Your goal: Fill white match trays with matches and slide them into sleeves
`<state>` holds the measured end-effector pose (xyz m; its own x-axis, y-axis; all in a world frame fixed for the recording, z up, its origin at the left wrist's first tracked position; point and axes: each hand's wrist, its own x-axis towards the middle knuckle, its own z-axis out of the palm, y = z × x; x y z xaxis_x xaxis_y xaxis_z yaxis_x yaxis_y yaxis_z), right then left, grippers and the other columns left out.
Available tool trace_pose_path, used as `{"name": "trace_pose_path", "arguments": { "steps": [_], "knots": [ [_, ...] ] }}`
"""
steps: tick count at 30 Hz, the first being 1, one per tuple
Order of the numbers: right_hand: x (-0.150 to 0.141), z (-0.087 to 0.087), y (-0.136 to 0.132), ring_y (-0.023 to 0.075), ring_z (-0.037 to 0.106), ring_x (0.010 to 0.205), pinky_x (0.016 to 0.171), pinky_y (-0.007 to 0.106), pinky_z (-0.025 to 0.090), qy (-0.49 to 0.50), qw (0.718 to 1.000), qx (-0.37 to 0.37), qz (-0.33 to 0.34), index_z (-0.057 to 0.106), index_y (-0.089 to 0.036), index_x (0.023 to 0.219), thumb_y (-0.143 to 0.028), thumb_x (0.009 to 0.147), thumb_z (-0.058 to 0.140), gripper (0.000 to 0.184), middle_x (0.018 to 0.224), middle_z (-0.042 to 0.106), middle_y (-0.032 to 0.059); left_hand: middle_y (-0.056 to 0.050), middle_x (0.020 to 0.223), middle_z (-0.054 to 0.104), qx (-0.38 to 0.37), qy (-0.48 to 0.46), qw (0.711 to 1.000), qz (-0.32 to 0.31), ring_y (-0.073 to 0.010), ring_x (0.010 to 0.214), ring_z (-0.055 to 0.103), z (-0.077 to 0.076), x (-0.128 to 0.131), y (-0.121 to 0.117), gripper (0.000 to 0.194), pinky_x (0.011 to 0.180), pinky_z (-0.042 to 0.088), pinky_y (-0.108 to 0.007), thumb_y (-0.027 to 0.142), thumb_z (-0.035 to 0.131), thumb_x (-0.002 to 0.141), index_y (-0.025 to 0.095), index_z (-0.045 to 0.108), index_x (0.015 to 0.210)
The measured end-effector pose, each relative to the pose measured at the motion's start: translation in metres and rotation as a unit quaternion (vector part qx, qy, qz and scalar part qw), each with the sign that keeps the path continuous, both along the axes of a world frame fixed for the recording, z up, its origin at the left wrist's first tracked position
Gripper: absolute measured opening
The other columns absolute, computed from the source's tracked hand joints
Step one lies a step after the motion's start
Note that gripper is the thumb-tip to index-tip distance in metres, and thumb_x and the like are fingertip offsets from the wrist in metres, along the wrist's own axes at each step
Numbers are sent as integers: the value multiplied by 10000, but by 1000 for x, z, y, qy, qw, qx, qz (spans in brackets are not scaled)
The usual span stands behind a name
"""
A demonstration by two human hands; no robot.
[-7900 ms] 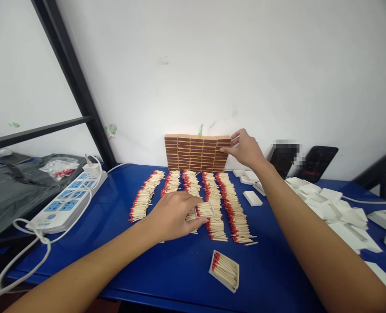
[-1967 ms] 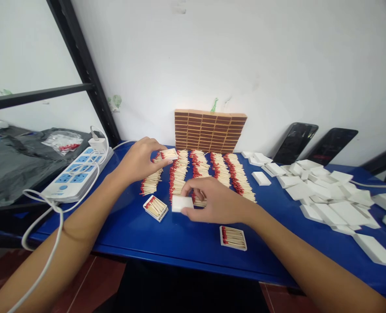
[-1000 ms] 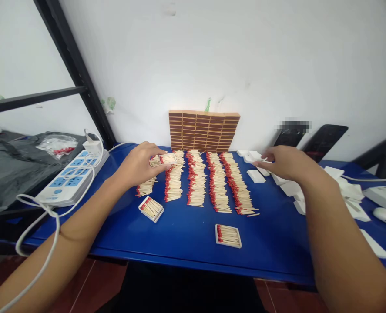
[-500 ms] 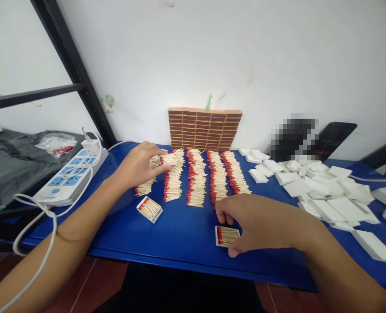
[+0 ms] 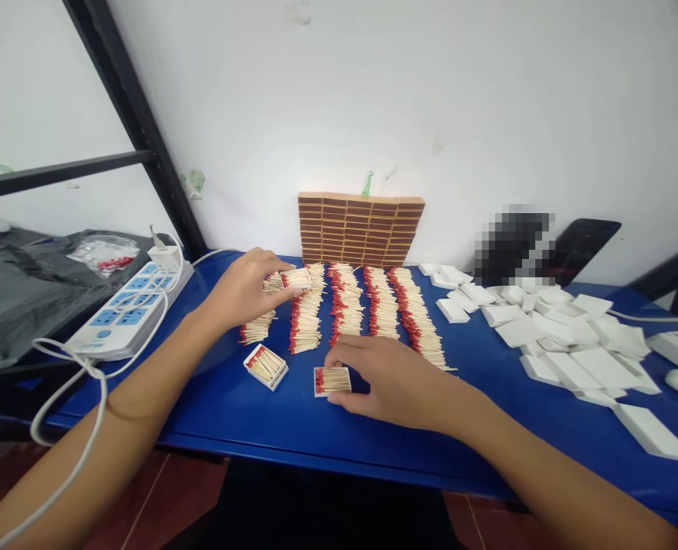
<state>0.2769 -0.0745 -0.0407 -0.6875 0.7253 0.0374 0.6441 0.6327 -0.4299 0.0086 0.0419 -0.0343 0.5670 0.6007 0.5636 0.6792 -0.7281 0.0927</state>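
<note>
Hands and match-filled trays. Your left hand [image 5: 244,286] pinches the left-held tray [image 5: 296,279] between thumb and fingers, above the far part of the match rows [image 5: 306,321]. Your right hand [image 5: 393,378] pinches the right-held tray [image 5: 332,381] across its width, thumb on the near wall, fingers at the far wall; whether its base touches the blue tabletop [image 5: 201,405] cannot be told. The resting tray [image 5: 266,367] lies between the two grips, nearer you than the left one and just to the left of the right one.

Technique: each tray is open on top, so hold it level and press only on its walls; a hard squeeze could bow them, and a tilt would probably spill matches. Lift your right wrist clear of the match rows beyond it, since a low sleeve of movement there may scatter their ends.

Count: two hands; three filled trays, two gripped and one resting; five match rows, beyond the right grip; one brown-sided stack [image 5: 361,229], beyond both grips; one power strip [image 5: 129,309], left of the left grip. The white trays [image 5: 602,367] to the right of the right grip overlap too much to count.
</note>
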Motion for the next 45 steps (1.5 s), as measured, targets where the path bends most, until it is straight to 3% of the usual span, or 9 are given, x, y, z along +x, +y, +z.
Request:
{"name": "trace_pose_path", "arguments": {
  "steps": [4,8,15,20,24,33,37,41,45],
  "knots": [
    [-14,-14,-2,236,658,962,779,348,488,-12,998,64,14,689,-171,1147,-333,967,686,243,1092,679,74,-95,1031,757,-4,-4,1000,-3,-264,965,668,1,0,-1,409,889,508,-408,529,684,925,173,759,1113],
    [-17,-20,-2,239,667,972,809,358,514,2,997,66,25,675,-158,1188,-334,968,693,283,1106,674,78,-93,1010,751,-1,-9,1000,1,-261,937,659,2,-2,-1,406,864,504,-405,536,685,922,175,759,1091],
    [-11,-16,1,226,654,1005,855,348,510,35,999,33,13,673,-199,1159,-329,938,733,263,1115,679,54,-96,1024,751,3,-17,1000,4,-264,953,658,3,-4,1,362,879,507,-407,493,715,908,170,758,1067],
    [-11,-11,0,240,644,1036,855,355,498,21,1000,3,-1,667,-205,1206,-429,919,754,373,1158,665,63,-88,1021,752,1,-17,1000,12,-267,960,658,4,-4,0,356,880,508,-413,494,715,908,182,752,1077],
    [-8,-7,1,212,637,971,813,336,488,22,999,-24,-3,695,-229,1140,-410,904,763,306,1121,656,37,-90,1023,754,2,-17,1000,10,-269,965,661,3,-5,1,352,886,509,-417,489,716,907,179,750,1072],
    [-7,-8,2,203,632,956,793,320,477,47,999,-26,1,704,-225,1090,-331,905,741,216,1076,668,34,-100,1040,751,-7,-10,1000,10,-274,969,663,3,-6,2,379,894,508,-427,527,682,919,189,754,1073],
    [-8,-9,1,210,642,963,811,324,487,68,997,-20,8,715,-229,1156,-418,892,775,330,1095,685,47,-103,1032,749,-16,-7,1000,-5,-273,956,660,4,-5,1,425,883,505,-423,568,686,907,192,758,1091],
    [-8,-9,19,173,629,795,724,303,467,156,985,21,-68,741,-220,1010,-436,966,674,231,954,727,36,-98,1050,752,-29,-16,999,-28,-270,987,660,3,-4,0,454,909,505,-417,586,702,894,208,754,1139],
    [-9,-8,56,149,561,622,611,298,415,215,958,52,-182,764,-198,947,-429,979,610,280,808,733,31,-92,1049,755,-53,-28,996,-64,-257,987,664,1,1,-3,476,898,504,-391,593,747,852,218,761,1145]
  ]
}}
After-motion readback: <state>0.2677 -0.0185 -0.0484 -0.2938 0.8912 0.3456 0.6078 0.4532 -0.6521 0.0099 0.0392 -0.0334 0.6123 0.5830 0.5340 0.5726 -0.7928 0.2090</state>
